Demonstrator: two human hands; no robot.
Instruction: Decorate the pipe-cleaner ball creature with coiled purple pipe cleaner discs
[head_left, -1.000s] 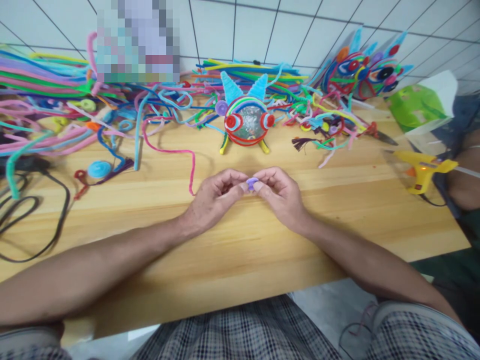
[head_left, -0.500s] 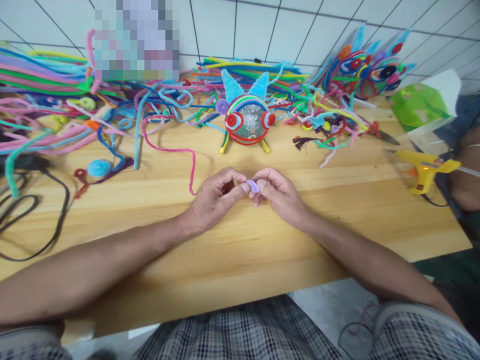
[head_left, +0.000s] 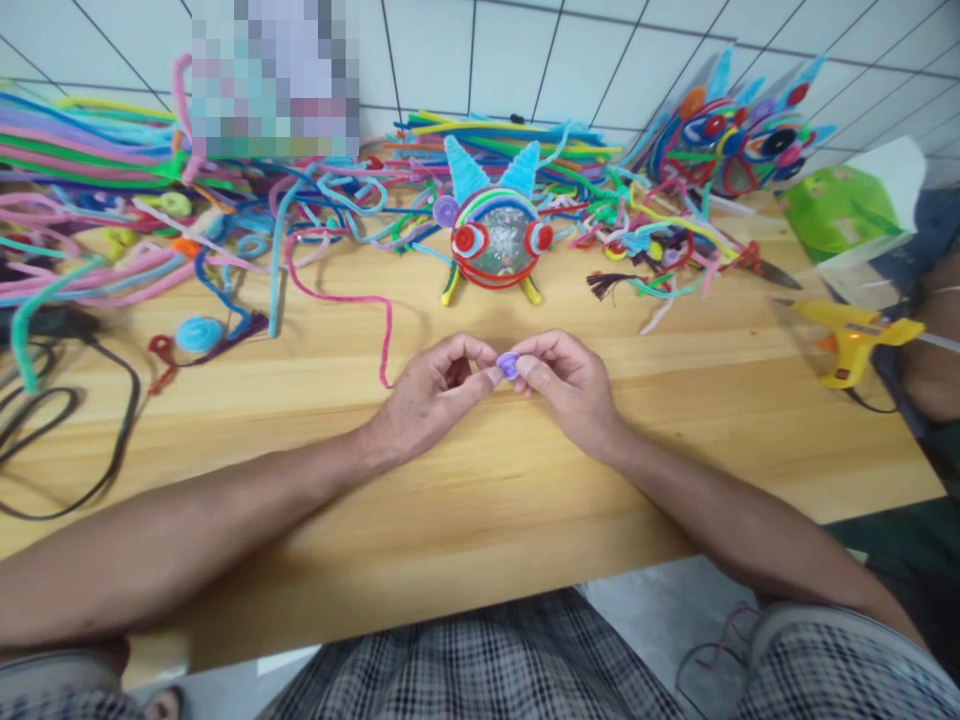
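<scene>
A small purple pipe-cleaner coil is pinched between the fingertips of both hands over the middle of the table. My left hand grips its left edge with thumb and forefinger. On the other side, my right hand has its thumb on the coil's face. Just beyond my hands stands a pipe-cleaner creature with pointed blue ears, red-and-blue round eyes, a shiny clear middle and yellow-tipped feet. A pink pipe cleaner lies with its end close to my left hand.
Heaped pipe cleaners fill the back left. A yellow glue gun lies at the right, near scissors and a green package. Two finished creatures lean on the tiled wall. A black cable curls at left. Another person's limb shows at right.
The purple coil has turned between my fingers, so that more of its round face shows. My right hand has shifted slightly; the left has barely moved.
</scene>
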